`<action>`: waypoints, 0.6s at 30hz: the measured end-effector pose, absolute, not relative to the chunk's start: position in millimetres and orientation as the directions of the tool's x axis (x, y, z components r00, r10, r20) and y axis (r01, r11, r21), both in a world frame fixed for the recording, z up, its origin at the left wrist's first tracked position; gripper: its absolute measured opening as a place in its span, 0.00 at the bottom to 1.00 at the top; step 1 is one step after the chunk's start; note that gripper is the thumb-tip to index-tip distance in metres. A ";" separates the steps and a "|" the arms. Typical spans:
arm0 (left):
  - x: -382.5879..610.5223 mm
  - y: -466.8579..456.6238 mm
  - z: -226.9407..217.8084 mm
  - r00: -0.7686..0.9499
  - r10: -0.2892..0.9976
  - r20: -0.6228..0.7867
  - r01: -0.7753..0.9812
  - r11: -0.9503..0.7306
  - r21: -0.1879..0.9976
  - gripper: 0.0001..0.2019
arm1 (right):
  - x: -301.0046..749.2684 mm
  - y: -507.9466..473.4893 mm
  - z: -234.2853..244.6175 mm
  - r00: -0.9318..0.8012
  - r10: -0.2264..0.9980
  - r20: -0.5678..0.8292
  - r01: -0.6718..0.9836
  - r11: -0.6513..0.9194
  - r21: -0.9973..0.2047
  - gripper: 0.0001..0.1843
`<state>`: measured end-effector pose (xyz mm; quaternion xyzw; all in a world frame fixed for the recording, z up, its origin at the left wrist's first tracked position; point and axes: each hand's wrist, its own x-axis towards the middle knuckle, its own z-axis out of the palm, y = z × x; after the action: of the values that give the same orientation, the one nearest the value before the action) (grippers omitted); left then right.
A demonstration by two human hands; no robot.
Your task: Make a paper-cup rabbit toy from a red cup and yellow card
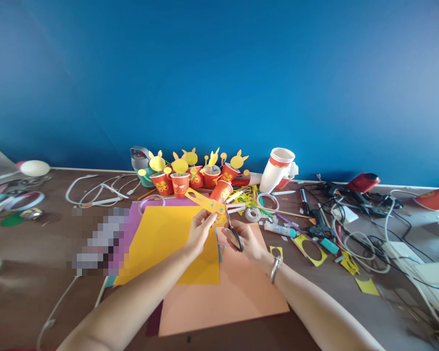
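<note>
My left hand [201, 229] pinches a yellow paper cutout [199, 200] that has a rounded loop at its far left end and small green marks. In my right hand [247, 240] is a pair of scissors [235, 236] with black handles. Its blades point up and away, at the right edge of the cutout; whether they are cutting into it I cannot tell. Under both hands lie a yellow-orange sheet [168, 243] and a peach sheet [227, 297]. Just beyond the cutout, a red paper cup [221, 190] leans tilted.
Several red cups [180, 185] with yellow rabbit-eared paper heads line the wall. Stacked white cups [274, 170] stand right of them. Paper scraps [310, 249], a glue stick [280, 229], a tape roll [253, 214], a glue gun [320, 224] and cables crowd the right. A cable [95, 190] loops at left.
</note>
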<state>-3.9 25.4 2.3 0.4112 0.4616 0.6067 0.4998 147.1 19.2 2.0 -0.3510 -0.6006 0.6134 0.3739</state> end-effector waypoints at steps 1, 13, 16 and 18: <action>-4.1 25.7 1.7 -0.160 0.986 0.038 -0.230 -0.075 0.970 0.13 | 147.2 19.2 2.0 -0.475 0.880 0.016 -0.038 -0.002 -0.999 0.21; -5.7 27.4 0.4 -0.169 0.985 0.044 -0.275 -0.090 0.957 0.14 | 149.4 21.3 -2.6 -0.508 0.862 -0.001 -0.021 -0.014 -1.000 0.19; -6.2 27.3 -0.2 -0.178 0.983 0.048 -0.272 -0.096 0.957 0.14 | 149.6 21.7 -4.8 -0.507 0.862 -0.002 -0.016 -0.011 -1.000 0.18; -6.4 27.4 -0.8 -0.182 0.982 0.053 -0.274 -0.102 0.956 0.14 | 149.4 21.7 -5.6 -0.510 0.860 -0.001 -0.017 -0.011 -1.000 0.19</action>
<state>-6.4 27.4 -0.8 0.3976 0.4449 0.6269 0.5010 149.4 21.7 -5.6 -0.3468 -0.6079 0.6207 0.3534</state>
